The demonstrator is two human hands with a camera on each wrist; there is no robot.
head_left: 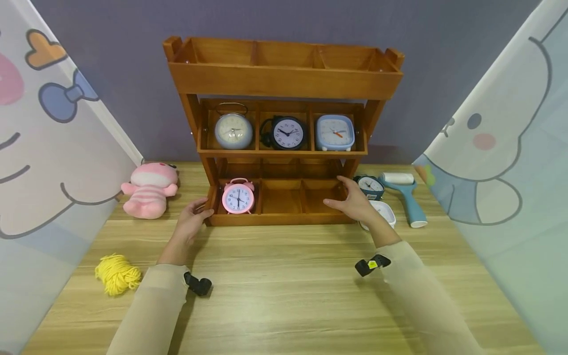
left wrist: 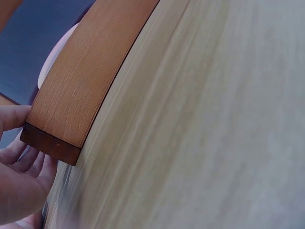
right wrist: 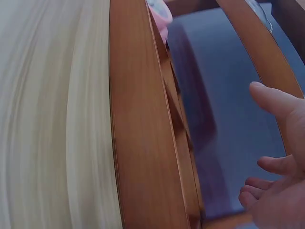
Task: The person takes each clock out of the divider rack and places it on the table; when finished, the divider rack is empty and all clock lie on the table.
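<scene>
Yellow yarn (head_left: 117, 274) by the desk's (head_left: 284, 296) left edge. Farther in, left hand (head_left: 191, 219) grips the lower left end of the wooden rack (head_left: 284, 154), which stands toward the desk's back edge. Right hand (head_left: 355, 202) spread wide at the rack's right end, holding nothing; contact with the end wall: cannot tell.

Handling (judged): rack stiff, fairly heavy as loaded, smooth wood slightly slippery. Best hold: both end walls of the lowest tier, kept level. Pink clock (head_left: 238, 198), lower left compartment, and the middle-tier clocks (head_left: 288, 133) look loose and breakable; tilting could slide them.

Views: left wrist shows fingers at the front board's (left wrist: 90, 81) end, partly hidden from the head; right wrist shows a gap between fingers and that board. Only head shows all tiers.
</scene>
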